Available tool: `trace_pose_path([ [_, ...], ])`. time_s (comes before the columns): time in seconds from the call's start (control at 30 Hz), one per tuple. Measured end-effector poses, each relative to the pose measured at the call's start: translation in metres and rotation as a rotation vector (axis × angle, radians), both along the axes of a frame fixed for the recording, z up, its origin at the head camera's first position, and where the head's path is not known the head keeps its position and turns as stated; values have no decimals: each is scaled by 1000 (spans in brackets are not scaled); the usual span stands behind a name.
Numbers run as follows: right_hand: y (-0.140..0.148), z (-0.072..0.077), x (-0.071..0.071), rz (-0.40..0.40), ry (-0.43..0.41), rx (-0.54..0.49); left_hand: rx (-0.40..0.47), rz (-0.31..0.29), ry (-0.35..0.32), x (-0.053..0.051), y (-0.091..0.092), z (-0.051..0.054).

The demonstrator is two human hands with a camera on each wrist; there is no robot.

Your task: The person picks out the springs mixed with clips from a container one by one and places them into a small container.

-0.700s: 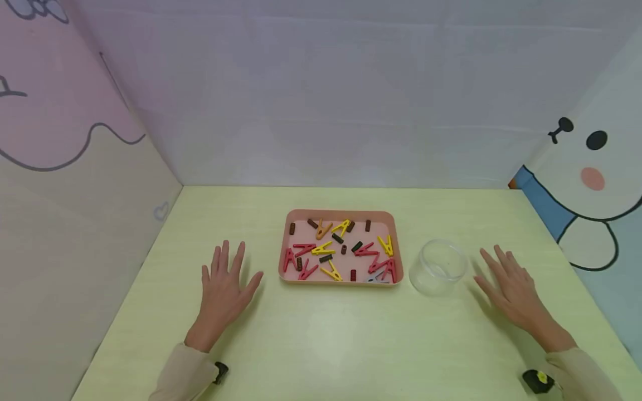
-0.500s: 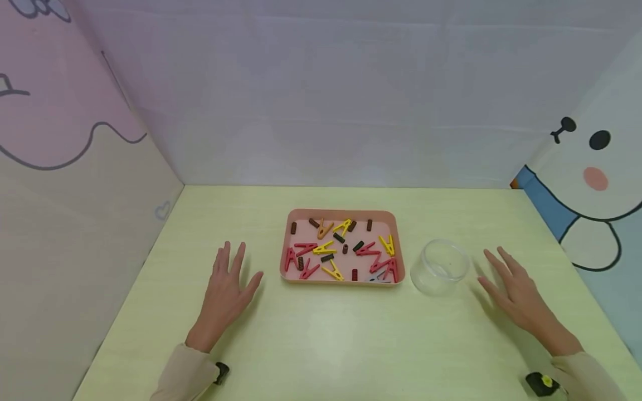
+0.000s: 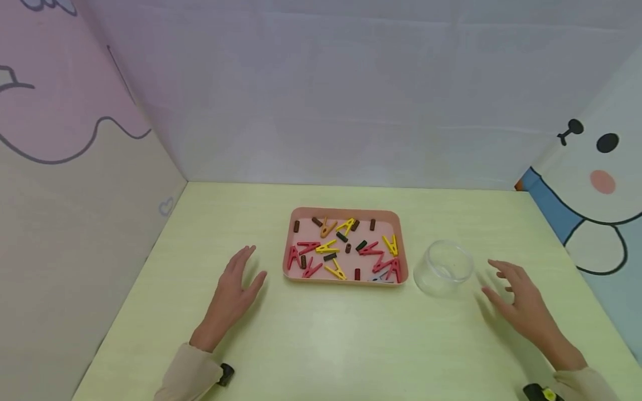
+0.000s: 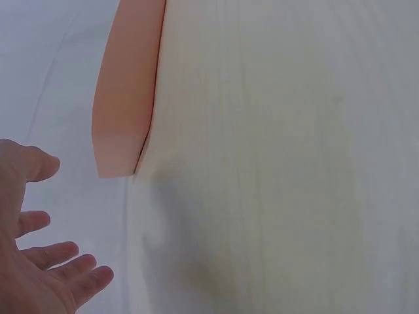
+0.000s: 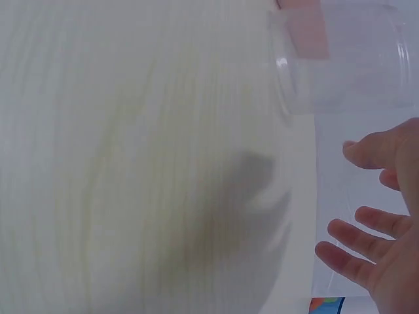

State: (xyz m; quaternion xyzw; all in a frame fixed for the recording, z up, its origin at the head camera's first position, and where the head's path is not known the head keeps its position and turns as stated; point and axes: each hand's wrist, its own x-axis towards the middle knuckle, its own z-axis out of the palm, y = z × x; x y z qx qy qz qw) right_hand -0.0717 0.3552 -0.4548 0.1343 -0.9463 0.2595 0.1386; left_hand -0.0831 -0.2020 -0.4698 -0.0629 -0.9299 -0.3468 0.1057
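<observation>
A pink tray [image 3: 346, 282] lies mid-table, holding scattered red, yellow and orange clothespin-like plastic pieces and several small dark springs. One grey piece [image 3: 381, 277] sits at its lower right. Right of the tray stands a clear round container [image 3: 441, 273]. My left hand [image 3: 233, 295] hovers above the table left of the tray, holding nothing, thumb apart from the fingers. In the left wrist view the tray's side [image 4: 127, 91] shows beyond that hand. My right hand [image 3: 524, 306], also holding nothing, is just right of the container, not touching it, its fingers slightly bent.
The pale wooden table [image 3: 341, 345] meets a plain back wall [image 3: 321, 100]. Printed cartoon panels stand at the left [image 3: 75, 223] and right [image 3: 607, 217]. Each wrist wears a dark device; the left device [image 3: 227, 374] is at the sleeve cuff.
Both hands have turned more onto their sides, with fingers drawn closer together. The right hand has lowered slightly in view. The head view has shifted a little; tray and container stay put.
</observation>
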Motion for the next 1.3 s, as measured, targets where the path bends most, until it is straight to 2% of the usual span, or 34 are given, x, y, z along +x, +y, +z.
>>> trace_pose_path([
  [0.23,-10,10,4,-13,37,-90,96,-22,-6,-6,7,3],
  [0.37,-15,17,8,-55,37,-132,141,-30,-25,-10,11,2],
  [0.63,-23,34,13,-101,5,-246,244,-6,-95,-10,20,0],
  [0.8,-25,40,14,-121,13,-299,299,-6,-126,-11,24,0],
  [1.07,-38,53,16,-129,28,-323,387,-27,-140,-16,30,-2],
  [1.3,-49,64,14,-79,75,-320,428,-39,-131,-21,36,-3],
])
